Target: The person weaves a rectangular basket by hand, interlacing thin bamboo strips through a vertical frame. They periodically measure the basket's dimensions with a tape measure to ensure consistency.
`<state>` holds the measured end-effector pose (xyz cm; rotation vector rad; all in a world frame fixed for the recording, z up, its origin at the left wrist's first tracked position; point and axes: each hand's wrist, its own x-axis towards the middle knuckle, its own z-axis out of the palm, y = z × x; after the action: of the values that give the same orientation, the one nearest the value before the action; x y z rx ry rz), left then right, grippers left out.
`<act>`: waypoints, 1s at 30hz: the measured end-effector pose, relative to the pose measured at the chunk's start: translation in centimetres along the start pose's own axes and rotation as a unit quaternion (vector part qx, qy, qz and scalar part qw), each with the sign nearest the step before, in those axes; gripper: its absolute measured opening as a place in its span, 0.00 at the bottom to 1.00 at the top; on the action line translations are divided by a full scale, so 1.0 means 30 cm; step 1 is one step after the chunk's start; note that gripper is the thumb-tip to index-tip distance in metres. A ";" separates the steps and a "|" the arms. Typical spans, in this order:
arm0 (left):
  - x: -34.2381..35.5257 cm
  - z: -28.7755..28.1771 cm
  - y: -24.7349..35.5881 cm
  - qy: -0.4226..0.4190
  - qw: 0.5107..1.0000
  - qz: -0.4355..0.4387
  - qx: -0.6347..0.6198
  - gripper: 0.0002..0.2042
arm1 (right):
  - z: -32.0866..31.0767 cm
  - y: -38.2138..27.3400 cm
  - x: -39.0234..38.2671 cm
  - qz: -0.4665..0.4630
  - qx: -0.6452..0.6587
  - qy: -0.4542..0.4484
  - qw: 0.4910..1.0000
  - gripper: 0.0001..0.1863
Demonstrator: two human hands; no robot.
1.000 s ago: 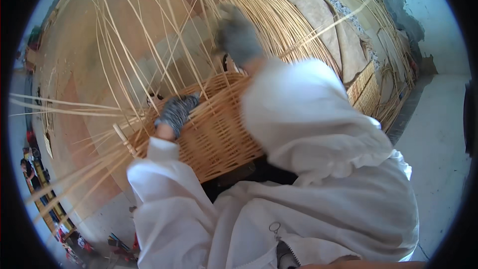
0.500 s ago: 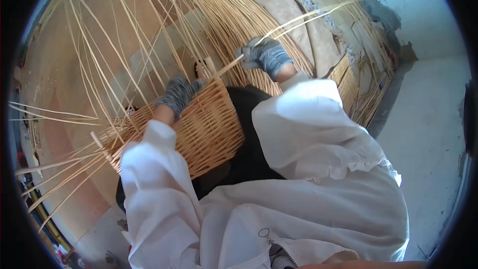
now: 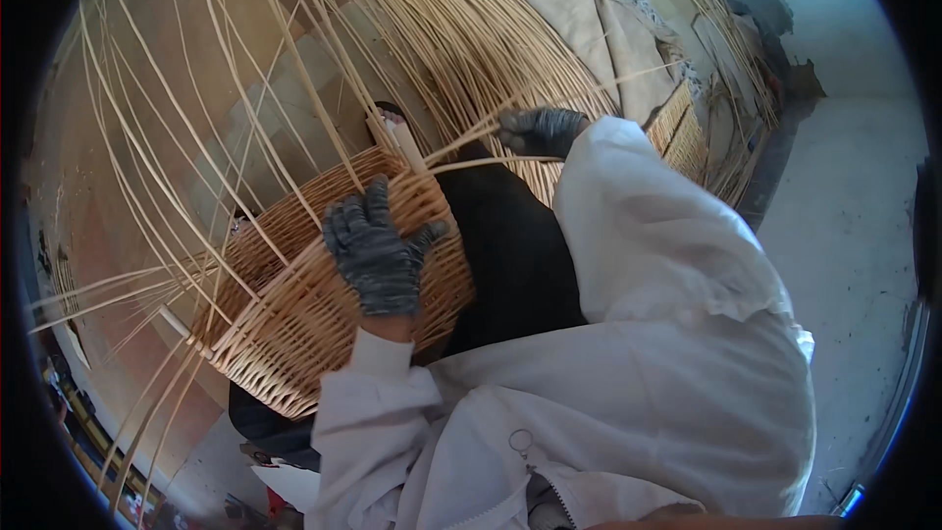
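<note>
The fingers of a gloved left hand are spread over the rim and near wall of a woven basket, while pale strands at its right end are grasped in the gloved right hand. The basket is set beside dark cloth, in front of white clothing. Long stakes are splayed above its weave; beyond, a broad sheaf of canes is laid out.
</note>
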<state>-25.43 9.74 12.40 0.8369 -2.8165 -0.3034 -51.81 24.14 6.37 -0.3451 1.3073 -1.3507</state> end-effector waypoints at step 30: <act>0.222 0.022 0.369 0.014 0.995 0.059 -0.084 0.09 | 0.400 -0.304 0.256 0.034 -0.471 -0.218 0.854 0.20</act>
<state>-36.78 15.22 15.31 0.6307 -2.7525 -0.4983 -48.82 9.41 14.16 -1.1879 1.4788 -0.4189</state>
